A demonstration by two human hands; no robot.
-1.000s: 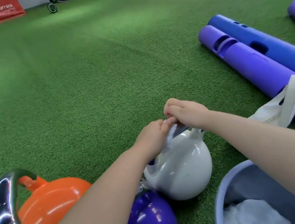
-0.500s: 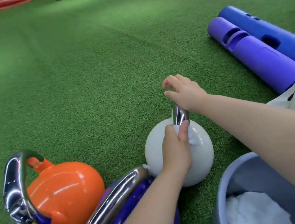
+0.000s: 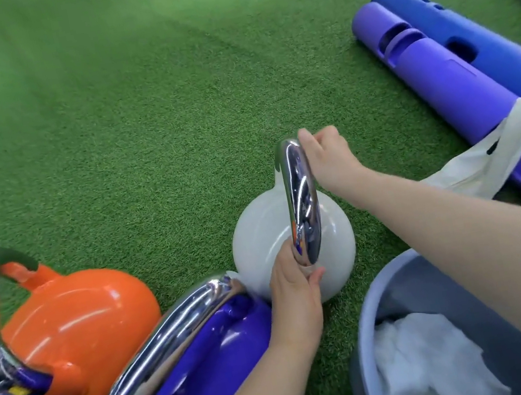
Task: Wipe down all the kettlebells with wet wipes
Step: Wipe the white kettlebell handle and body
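Three kettlebells (image 3: 292,247) are set on the turf (image 3: 119,117), one (image 3: 74,334) at the left, another (image 3: 190,359) nearest. A tub (image 3: 369,310) with cloths (image 3: 428,366) is placed right; tubes (image 3: 445,67) are laid beyond.

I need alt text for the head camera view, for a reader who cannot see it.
Two bare hands hold the chrome handle of a white kettlebell on green turf: the right hand at its top, the left hand at its base. Orange and purple kettlebells sit beside it.

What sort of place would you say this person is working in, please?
Most likely a gym's functional training area. Green artificial turf covers the floor, coloured kettlebells with chrome handles sit together, such as the orange kettlebell, and long purple and blue training tubes lie nearby.
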